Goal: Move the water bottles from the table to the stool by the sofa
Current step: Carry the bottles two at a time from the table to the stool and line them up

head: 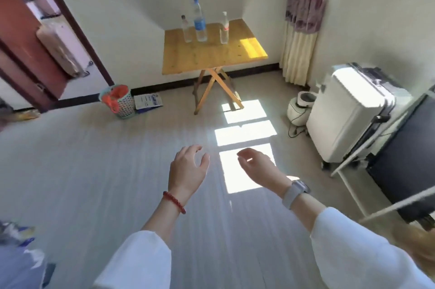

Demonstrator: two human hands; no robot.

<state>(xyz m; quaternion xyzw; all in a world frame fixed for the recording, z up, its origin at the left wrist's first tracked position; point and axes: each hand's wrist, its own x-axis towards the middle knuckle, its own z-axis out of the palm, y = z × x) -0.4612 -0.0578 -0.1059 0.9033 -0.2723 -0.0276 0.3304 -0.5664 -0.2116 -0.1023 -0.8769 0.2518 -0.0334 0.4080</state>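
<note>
Three clear water bottles upright on wooden tabletop against far wall. Mesh basket with orange contents on floor, lower left of it; white suitcase at right. Left hand and right hand spread, empty, well short of tabletop.
</note>
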